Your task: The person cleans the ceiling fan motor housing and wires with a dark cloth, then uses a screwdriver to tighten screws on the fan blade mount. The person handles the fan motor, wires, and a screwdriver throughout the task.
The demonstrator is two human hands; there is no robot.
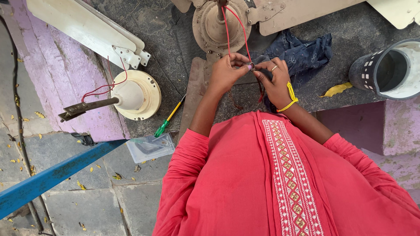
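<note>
Two thin red wires [228, 30] run down from the hub of a dusty cream fan motor [221, 24] to the hands, which meet just below the motor over a dark, gritty surface [175, 57]. The left hand [225, 72] is curled, its fingertips pinched on the wire ends. The right hand [275, 81], with a ring and a yellow thread at the wrist, is likewise closed in a pinch, holding a small pale pink cap [250, 67] at the same spot. The two hands touch at the fingertips.

A dark blue patterned cloth [306, 54] lies just beside the right hand, partly under the motor's blade arm. A screwdriver [169, 116] with a yellow shaft and green handle lies left of the left forearm. Farther left sits a cream canopy [135, 94] on a dark rod, with its own red wire. A clear, flat plastic packet [150, 147] rests at the surface's edge below the screwdriver. At the right stands a dark cup [385, 67] with a band of small pale squares and a white inside.
</note>
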